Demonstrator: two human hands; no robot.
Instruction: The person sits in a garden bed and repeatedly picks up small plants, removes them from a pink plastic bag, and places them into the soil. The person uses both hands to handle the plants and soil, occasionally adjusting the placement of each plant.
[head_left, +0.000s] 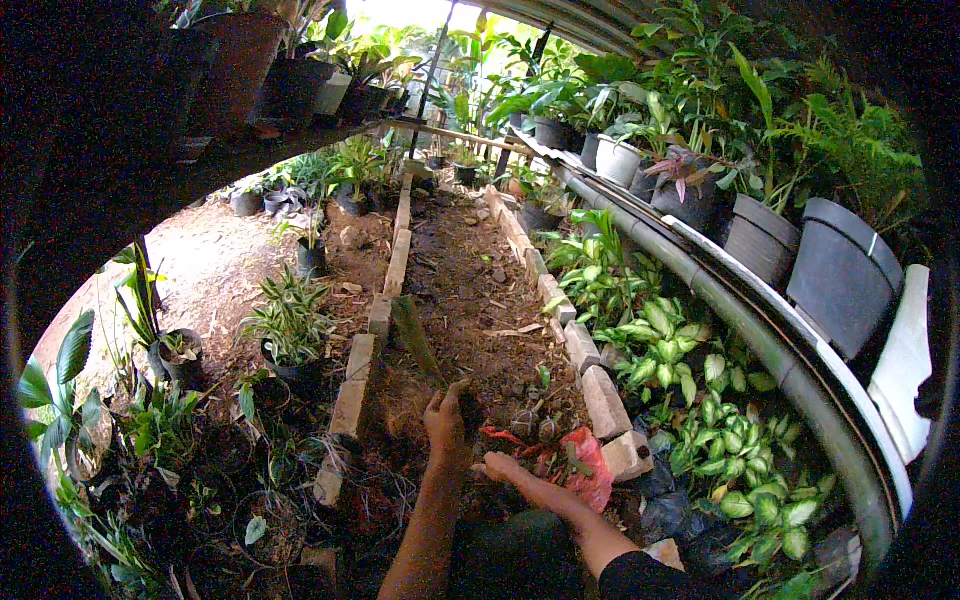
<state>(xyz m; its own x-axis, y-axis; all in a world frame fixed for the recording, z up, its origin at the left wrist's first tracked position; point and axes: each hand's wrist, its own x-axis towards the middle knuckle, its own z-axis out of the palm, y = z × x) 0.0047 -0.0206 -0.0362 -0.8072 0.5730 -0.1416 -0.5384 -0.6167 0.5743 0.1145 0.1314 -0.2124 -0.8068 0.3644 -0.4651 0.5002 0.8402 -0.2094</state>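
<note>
My left hand (447, 416) is closed at the lower end of a long, flat greenish-brown strip (414, 334); whether it is a blade or bamboo is unclear. The strip slants up and left over the soil bed (480, 300). Lower and to the right, my right hand (501, 467) is low over the bed with its fingers bent, and what it may hold is too dark to tell. Beside it on the right lies a crumpled red plastic bag (589, 472) with cut plant pieces on it. Just above the bag sit two round bundles, probably root balls (550, 429).
Brick edging borders the bed at left (358, 375) and right (604, 405). Potted plants (291, 322) stand at left. Variegated plants (667, 337) grow at right, under a shelf edged by a thick pole (720, 300) and carrying large pots (844, 270). Another shelf overhangs the upper left.
</note>
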